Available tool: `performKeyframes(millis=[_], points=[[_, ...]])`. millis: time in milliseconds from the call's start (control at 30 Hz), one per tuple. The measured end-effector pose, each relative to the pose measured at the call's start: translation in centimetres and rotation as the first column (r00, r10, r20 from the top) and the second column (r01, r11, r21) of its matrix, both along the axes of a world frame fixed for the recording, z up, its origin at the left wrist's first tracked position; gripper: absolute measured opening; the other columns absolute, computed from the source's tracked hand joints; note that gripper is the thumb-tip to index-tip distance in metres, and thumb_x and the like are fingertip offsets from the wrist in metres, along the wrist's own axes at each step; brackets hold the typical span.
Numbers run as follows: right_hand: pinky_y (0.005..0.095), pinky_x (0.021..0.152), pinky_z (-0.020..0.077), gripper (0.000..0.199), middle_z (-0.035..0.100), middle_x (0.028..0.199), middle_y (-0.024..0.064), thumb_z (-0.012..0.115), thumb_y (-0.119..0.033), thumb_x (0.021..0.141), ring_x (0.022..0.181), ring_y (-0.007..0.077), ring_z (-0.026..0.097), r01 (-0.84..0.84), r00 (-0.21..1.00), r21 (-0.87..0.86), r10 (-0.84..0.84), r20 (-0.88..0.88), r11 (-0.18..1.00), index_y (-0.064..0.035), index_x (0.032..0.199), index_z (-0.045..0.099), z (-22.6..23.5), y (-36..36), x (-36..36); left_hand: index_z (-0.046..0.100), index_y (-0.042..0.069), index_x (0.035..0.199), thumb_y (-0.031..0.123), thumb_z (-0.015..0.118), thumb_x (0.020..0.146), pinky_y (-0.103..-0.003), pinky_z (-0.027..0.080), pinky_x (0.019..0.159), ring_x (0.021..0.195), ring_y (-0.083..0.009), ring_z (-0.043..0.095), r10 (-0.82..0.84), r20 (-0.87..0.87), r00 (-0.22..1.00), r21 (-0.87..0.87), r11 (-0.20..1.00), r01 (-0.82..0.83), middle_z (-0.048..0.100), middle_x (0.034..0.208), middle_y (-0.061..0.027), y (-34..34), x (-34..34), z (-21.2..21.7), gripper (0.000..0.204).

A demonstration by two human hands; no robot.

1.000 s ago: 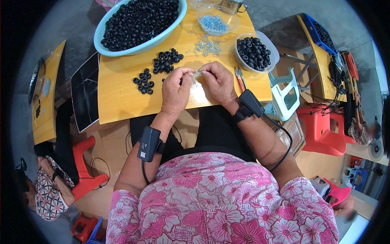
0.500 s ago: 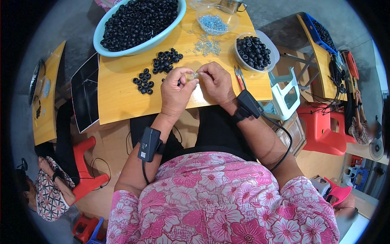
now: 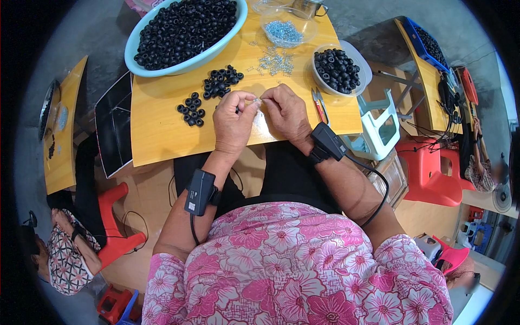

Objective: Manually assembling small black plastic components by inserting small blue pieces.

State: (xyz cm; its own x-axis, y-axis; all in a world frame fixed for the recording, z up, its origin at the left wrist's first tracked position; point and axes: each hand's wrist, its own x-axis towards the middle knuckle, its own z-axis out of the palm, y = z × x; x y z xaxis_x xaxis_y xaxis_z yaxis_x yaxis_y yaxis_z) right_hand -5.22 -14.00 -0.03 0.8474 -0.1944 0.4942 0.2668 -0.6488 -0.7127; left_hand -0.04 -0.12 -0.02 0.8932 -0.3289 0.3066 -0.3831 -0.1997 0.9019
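My left hand (image 3: 234, 122) is closed in a pinch above the table's near part. Between its thumb and forefinger is a tiny pale, shiny piece (image 3: 257, 101), too small to name. A bit of black shows inside the curl of the left fingers, perhaps one of the black rings. Facing it, my right hand (image 3: 288, 112) is also pinched, its fingertips almost against the shiny piece; whatever they grip is hidden. Just beyond lie loose black ring-shaped parts (image 3: 219, 81), with a smaller group of black rings (image 3: 192, 109) to the left. Small silvery-blue pieces (image 3: 276, 61) are scattered farther off.
A pale blue basin (image 3: 240, 27) heaped with black parts stands at the far left of the yellow table (image 3: 157, 143). Clear tubs hold silvery-blue pieces (image 3: 284, 32) and black parts (image 3: 338, 70). Red-handled nippers (image 3: 320, 105) lie right. Other people sit at both sides.
My right hand has shifted slightly left and its fingertips have changed position. The left hand has moved a little left, still pinching.
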Motion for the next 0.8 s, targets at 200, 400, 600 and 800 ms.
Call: performKeyframes(millis=[200, 400, 600, 800], points=[[0.0381, 0.063, 0.0459, 0.006, 0.055, 0.077, 0.0138, 0.058, -0.002, 0.079, 0.071, 0.0321, 0.056, 0.010, 1.000, -0.017, -0.010, -0.005, 1.000, -0.0032, 0.085, 0.057, -0.02, -0.12, -0.03, 0.061, 0.002, 0.082, 0.002, 0.069, 0.074, -0.025, 0.044, 0.057, 0.060, -0.0105, 0.047, -0.022, -0.068, 0.997, -0.032, 0.999, 0.020, 0.049, 0.068, -0.0017, -0.10, 0.05, -0.03, 0.011], [0.0377, 0.063, 0.0459, 0.006, 0.055, 0.077, 0.0144, 0.057, -0.001, 0.079, 0.071, 0.0324, 0.056, 0.022, 1.000, -0.006, -0.022, -0.020, 1.000, -0.0027, 0.085, 0.057, -0.01, -0.07, -0.02, 0.061, 0.002, 0.082, 0.001, 0.068, 0.074, -0.024, 0.043, 0.056, 0.060, -0.0103, 0.046, -0.021, -0.055, 0.998, -0.030, 0.999, 0.019, 0.048, 0.067, -0.0017, 0.00, 0.09, -0.04, 0.012], [0.0360, 0.064, 0.0458, 0.007, 0.055, 0.076, 0.0145, 0.058, -0.002, 0.080, 0.071, 0.0308, 0.056, 0.002, 1.000, 0.058, -0.001, -0.015, 0.998, -0.0021, 0.087, 0.059, 0.06, -0.11, 0.06, 0.061, 0.003, 0.083, 0.000, 0.068, 0.073, -0.024, 0.041, 0.056, 0.060, -0.0105, 0.045, -0.012, -0.010, 1.000, -0.053, 0.999, 0.012, 0.047, 0.068, -0.0013, 0.07, 0.06, -0.10, 0.013], [0.0341, 0.065, 0.0457, 0.009, 0.056, 0.077, 0.0144, 0.057, -0.007, 0.084, 0.071, 0.0294, 0.056, -0.018, 0.999, 0.161, 0.024, -0.036, 0.987, -0.0011, 0.089, 0.061, 0.05, -0.47, -0.03, 0.061, 0.005, 0.086, -0.002, 0.066, 0.073, -0.023, 0.039, 0.056, 0.061, -0.0103, 0.042, -0.010, 0.003, 1.000, -0.086, 0.996, 0.010, 0.044, 0.068, -0.0007, 0.18, -0.04, -0.16, 0.015]])
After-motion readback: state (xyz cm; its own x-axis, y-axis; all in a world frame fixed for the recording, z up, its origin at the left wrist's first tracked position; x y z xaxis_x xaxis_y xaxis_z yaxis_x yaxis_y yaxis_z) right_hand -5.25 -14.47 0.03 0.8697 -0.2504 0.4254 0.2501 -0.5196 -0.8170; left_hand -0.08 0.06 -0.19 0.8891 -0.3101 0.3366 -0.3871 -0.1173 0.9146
